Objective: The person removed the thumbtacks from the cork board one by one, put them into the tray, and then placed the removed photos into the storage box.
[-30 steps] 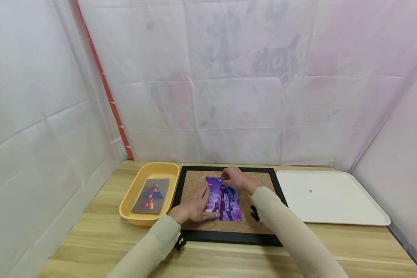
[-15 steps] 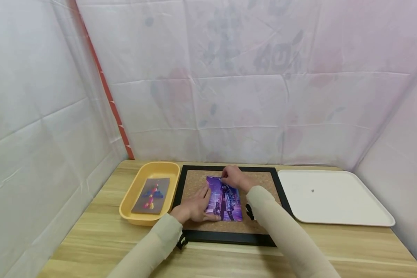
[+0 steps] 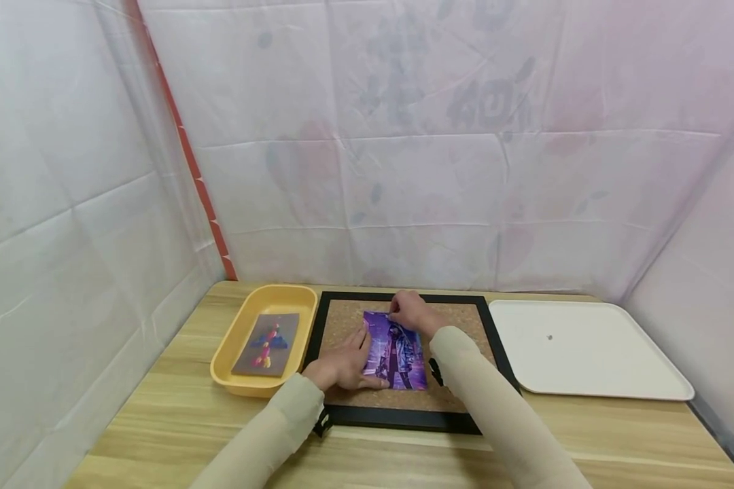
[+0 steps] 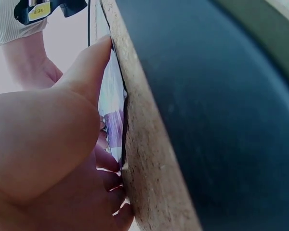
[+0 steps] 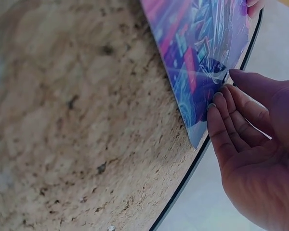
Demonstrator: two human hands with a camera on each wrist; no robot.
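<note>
- Head view: purple print (image 3: 397, 360) flat on corkboard (image 3: 336, 322), just right of left hand (image 3: 346, 360), on near side of right hand (image 3: 412, 312). Long axis apparently pointing away from person. Neither hand clearly nearer; both at its edges.
- Left wrist view: thumb spread from extended fingers, resting along print edge; grainy cork, smooth black frame (image 4: 197, 106) beyond.
- Right wrist view: thin, glossy, straight-edged print; fingers curled at far edge, grip undeterminable.
</note>
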